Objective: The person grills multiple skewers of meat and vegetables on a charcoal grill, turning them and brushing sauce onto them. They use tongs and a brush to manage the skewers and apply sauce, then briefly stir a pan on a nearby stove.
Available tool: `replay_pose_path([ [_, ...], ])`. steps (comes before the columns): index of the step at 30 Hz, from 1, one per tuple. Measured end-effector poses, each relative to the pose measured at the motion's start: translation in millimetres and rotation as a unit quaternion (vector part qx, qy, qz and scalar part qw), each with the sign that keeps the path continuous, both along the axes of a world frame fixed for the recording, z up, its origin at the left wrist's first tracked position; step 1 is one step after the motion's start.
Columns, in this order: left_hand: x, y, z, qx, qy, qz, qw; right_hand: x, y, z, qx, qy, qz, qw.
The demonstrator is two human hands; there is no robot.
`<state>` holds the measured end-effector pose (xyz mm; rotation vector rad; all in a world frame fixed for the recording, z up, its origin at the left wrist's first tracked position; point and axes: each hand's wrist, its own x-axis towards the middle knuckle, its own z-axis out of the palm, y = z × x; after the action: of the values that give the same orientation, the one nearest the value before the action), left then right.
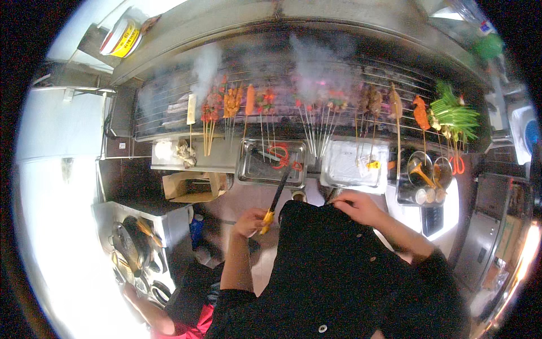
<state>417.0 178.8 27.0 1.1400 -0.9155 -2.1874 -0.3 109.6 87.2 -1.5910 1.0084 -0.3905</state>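
Observation:
My left hand (250, 222) grips a long black tool with a yellow handle (268, 220). Its dark end reaches the right side of a steel tray (271, 180) that holds red-handled scissors (277, 154). At the front edge of my black garment (334, 254), my right hand (358, 207) has its fingers curled; whether they pinch the cloth or something else cannot be told. Across the smoking charcoal grill (275, 68) lie skewers: red meat (210, 111), a sausage (250, 99), an orange-red piece (420, 112) and green vegetables (455, 112). A fan of metal skewers (315, 135) points toward me.
A second steel tray (353, 169) holds a small packet. To its right, a tray (402, 195) carries sauce containers and brushes (423, 176). An open cardboard box (190, 186) sits below the left ledge. Another person's arm (148, 311) reaches toward pans at lower left.

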Motion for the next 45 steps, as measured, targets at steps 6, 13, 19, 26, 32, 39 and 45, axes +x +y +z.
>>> replay_pose_path([
  [6,-127.2,-66.9,27.6,-0.136,0.038,0.027,0.990,80.3,-23.6,-1.8,0.001,-0.213,-0.017,0.977],
  [13,-113.9,-105.8,8.6,-0.383,-0.442,0.198,0.786,39.5,-6.2,-17.7,0.146,-0.130,-0.258,0.946],
  [19,-71.1,-181.8,-35.1,-0.043,-0.288,0.294,0.910,-12.2,25.5,-28.6,0.122,-0.010,-0.324,0.938],
  [26,-94.1,-195.4,-31.1,0.058,-0.014,0.343,0.937,-31.1,45.1,-33.1,0.154,-0.010,-0.383,0.911],
  [32,-118.7,-203.3,-36.9,0.029,0.015,0.347,0.937,-34.0,43.8,-24.0,0.172,-0.026,-0.399,0.900],
  [39,-99.6,-208.8,-59.2,0.036,-0.096,0.334,0.937,-32.9,37.2,-21.9,0.159,-0.049,-0.396,0.903],
  [45,-82.0,-202.2,-53.9,0.052,0.004,0.383,0.922,-24.4,30.3,-11.7,0.129,-0.054,-0.383,0.913],
])
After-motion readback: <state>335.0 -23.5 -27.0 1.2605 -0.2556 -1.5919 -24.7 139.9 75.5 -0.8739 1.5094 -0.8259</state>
